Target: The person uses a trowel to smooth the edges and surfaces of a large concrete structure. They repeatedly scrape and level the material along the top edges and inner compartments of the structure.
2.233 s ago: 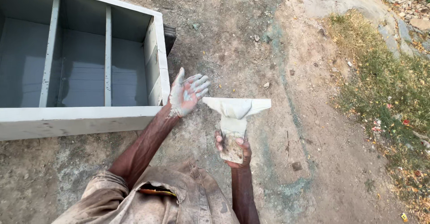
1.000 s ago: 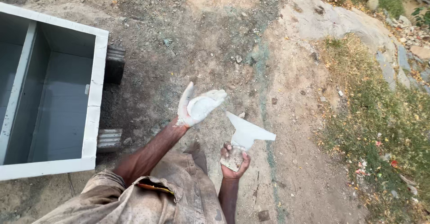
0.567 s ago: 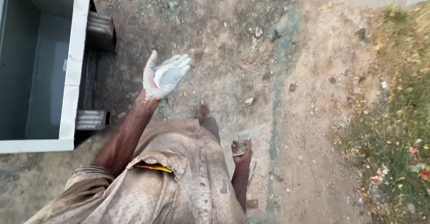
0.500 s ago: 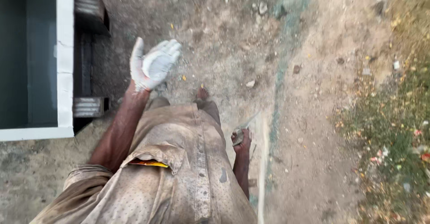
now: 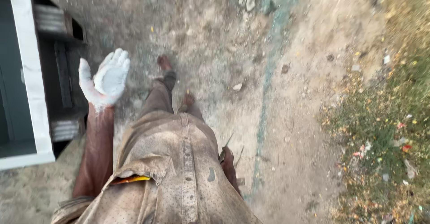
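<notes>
Two hands show: the left hand [image 5: 106, 78] is spread flat, palm up, caked in white paste, beside the white cabinet [image 5: 27, 67]. The right hand [image 5: 227, 157] hangs by the hip; whether it grips anything I cannot tell. Seemingly walking between coats.

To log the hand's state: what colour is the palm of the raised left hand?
White: the left hand is coated in a pale, chalky paste over palm and fingers. The head view shows it.
</notes>
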